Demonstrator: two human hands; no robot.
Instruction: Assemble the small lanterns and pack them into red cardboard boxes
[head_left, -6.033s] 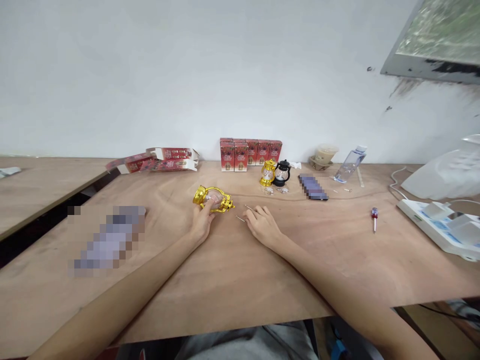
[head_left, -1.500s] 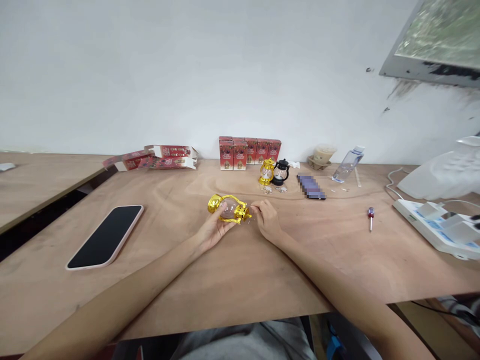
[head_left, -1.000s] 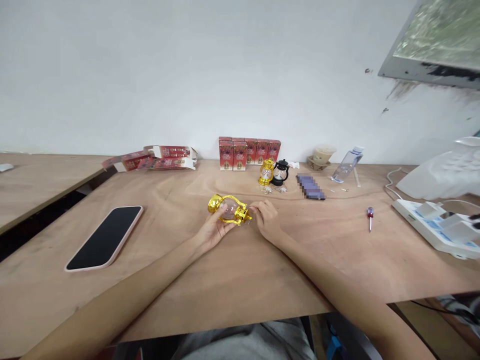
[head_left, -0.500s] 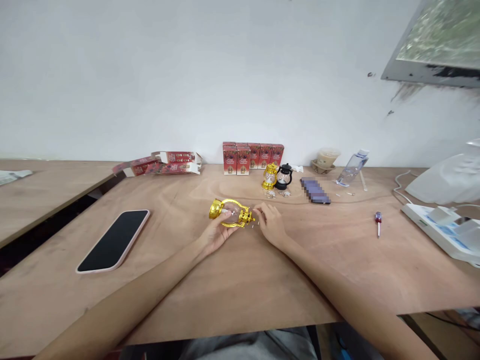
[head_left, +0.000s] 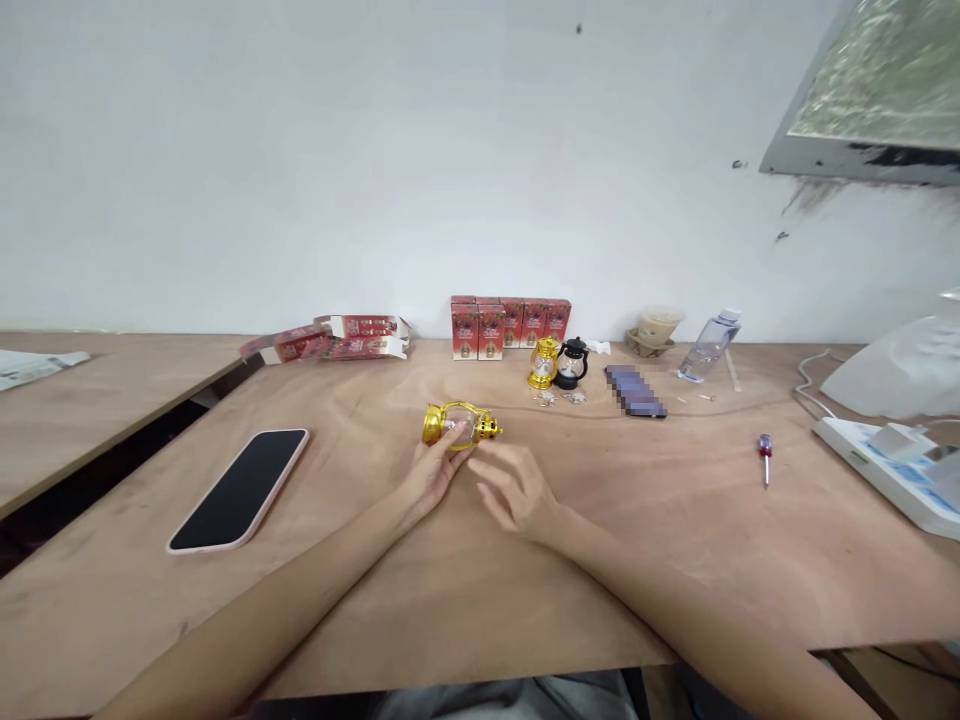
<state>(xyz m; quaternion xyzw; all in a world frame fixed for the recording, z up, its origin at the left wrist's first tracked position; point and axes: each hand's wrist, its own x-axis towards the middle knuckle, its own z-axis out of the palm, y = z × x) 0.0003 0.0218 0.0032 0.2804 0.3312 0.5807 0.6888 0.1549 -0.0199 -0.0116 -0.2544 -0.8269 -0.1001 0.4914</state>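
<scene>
A small gold lantern [head_left: 486, 427] with a clear globe lies on its side in my left hand [head_left: 433, 474], its base to the left and its top to the right. My left thumb presses on the globe while the fingers support it from below. Just below and right of the lantern's top is my right hand [head_left: 521, 492], fingers loosely curved and apart, with nothing visible in them. Farther back stand a second gold lantern [head_left: 543, 365] and a black lantern [head_left: 572, 364], side by side, with small clear packets [head_left: 546, 398] in front of them.
Red boxes [head_left: 478, 332] stand against the wall; flattened red cartons [head_left: 352, 340] lie left of them. A pink-edged phone [head_left: 240, 490] is at left. To the right are a blurred purple phone [head_left: 634, 390], drink cup [head_left: 660, 326], water bottle [head_left: 709, 345], screwdriver [head_left: 766, 458] and power strip [head_left: 892, 470].
My right hand has moved down and toward me from the lantern's top, and its fingers have spread. My left hand keeps hold of the lantern. The view has tilted slightly upward.
</scene>
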